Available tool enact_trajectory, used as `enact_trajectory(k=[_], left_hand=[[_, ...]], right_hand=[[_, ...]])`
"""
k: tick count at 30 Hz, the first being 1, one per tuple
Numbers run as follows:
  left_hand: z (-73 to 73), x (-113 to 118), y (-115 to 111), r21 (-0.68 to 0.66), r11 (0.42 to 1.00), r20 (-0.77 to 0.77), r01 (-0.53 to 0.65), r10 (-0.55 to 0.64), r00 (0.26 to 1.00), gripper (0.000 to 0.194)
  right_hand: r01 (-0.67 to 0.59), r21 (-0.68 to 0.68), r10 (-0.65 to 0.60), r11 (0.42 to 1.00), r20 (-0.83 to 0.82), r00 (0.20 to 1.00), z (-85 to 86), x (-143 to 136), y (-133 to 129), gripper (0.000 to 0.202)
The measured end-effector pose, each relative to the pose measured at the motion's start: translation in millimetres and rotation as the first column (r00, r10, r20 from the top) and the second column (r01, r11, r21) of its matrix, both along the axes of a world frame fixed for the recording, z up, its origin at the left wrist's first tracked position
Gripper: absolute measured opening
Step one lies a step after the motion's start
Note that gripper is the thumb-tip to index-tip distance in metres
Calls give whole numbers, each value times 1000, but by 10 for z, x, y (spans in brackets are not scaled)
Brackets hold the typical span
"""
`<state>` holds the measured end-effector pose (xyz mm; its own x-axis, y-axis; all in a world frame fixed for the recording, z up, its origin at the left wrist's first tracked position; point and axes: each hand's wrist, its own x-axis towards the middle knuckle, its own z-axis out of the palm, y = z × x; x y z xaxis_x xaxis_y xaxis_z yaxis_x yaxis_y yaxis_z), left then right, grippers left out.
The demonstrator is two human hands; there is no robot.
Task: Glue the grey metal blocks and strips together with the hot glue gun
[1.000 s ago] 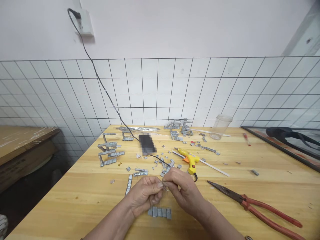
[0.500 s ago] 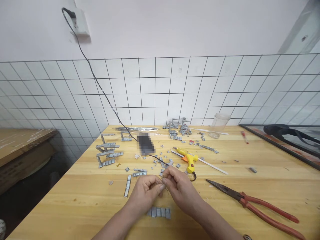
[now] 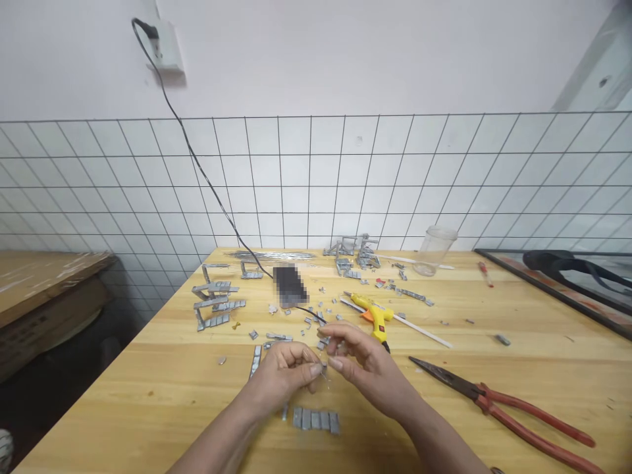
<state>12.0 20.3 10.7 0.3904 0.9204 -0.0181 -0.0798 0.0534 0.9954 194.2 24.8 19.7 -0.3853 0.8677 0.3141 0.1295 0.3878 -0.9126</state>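
My left hand [image 3: 286,376] is closed in a pinch on a small grey piece [image 3: 324,370], with fine pale strands showing beside it. Thumb and fingers of my right hand [image 3: 368,370] are apart just to the right of that piece, and nothing shows between them. Below the hands lies a short row of flat grey tiles [image 3: 316,420] joined side by side. A narrow strip of similar tiles [image 3: 255,361] is partly hidden behind my left hand. Past my right hand, a yellow glue gun [image 3: 379,319] rests on its side.
Long-nose pliers [image 3: 481,395] with red handles lie at the right. Grey tile assemblies [image 3: 214,306] stand at the left, more [image 3: 353,253] at the back. A clear plastic cup [image 3: 435,250] stands near the wall. A blurred dark object [image 3: 290,286] sits mid-table by a black cable [image 3: 212,187].
My right hand has come away from the left fingertips and its fingers have spread. The left hand keeps its pinch, and the small grey piece now shows. The view has shifted slightly.
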Motion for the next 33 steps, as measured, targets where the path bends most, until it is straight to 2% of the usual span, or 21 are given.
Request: enact_trajectory(k=[2,5,8,12,14,19,27,30,33], left_hand=[[-22,-20,15,-27,1000,28,6,-5,1000,33],[-38,-43,23,-72,997,69,36,-31,997,35],[-35,-61,25,-99,992,87,78,-69,994,36],[-36,-68,18,-114,988,88,102,-92,992,36],[-33,-60,8,-116,988,90,103,-93,992,36],[15,-30,-22,-53,997,79,56,-51,996,35],[64,0,-75,200,979,-178,-30,66,982,25],[60,23,-105,421,907,-334,-11,166,928,24],[37,41,-129,656,750,-441,78,298,847,23]], right_hand=[[-64,146,50,987,98,994,50,60,-17,30],[-130,336,48,933,244,969,75,87,-17,29],[-159,483,23,861,274,961,57,61,6,23],[-166,593,-5,788,276,961,25,39,37,18],[-164,614,-11,772,271,963,9,43,42,17],[-116,582,-42,805,250,967,-20,45,32,15],[-68,453,-59,889,261,964,-8,6,-1,19],[-7,357,-92,934,257,962,-18,-8,-13,19],[71,242,-131,968,241,962,-43,-27,-17,18]])
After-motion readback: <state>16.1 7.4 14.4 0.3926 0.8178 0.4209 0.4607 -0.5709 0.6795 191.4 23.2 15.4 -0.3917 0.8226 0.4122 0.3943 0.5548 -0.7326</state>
